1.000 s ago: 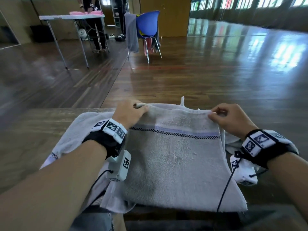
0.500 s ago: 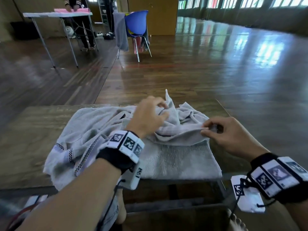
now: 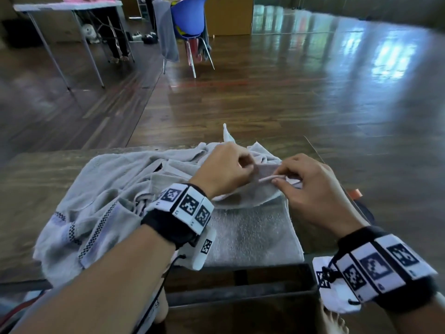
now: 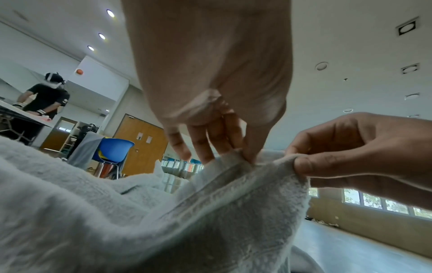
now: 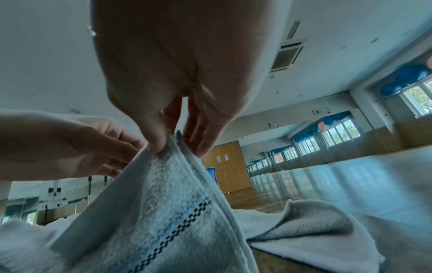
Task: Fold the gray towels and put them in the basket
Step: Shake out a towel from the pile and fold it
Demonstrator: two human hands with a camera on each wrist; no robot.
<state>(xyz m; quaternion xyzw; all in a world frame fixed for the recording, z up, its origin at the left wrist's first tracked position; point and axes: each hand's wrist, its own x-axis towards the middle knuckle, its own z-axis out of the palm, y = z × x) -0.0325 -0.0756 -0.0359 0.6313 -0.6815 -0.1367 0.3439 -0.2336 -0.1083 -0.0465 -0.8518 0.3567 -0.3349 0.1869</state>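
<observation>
A wooden table (image 3: pixel 29 179) carries the gray towels (image 3: pixel 101 189), which lie in a rumpled heap across its middle and near edge. At least two can be counted: one spread flat at the near right (image 3: pixel 252 235), and one crumpled to the left with a checkered black-and-white stripe (image 3: pixel 96 233); the heap is too tangled to say if there are more. No basket can be made out in any view. Beyond the table stand one white folding table (image 3: pixel 67 6) at far left and one blue chair (image 3: pixel 187 15) with a gray cloth (image 3: pixel 166 30) draped beside it, and one other person (image 4: pixel 44 99) works at that far table. Two hands meet close together over the right of the heap. The left hand (image 3: pixel 224 169) pinches a hemmed towel edge (image 4: pixel 236 177) between thumb and fingertips, and the right hand (image 3: pixel 313 189) pinches the same raised edge just beside it, thumb against forefinger. Each wrist wears one band with black-and-white markers (image 3: pixel 185 206).
</observation>
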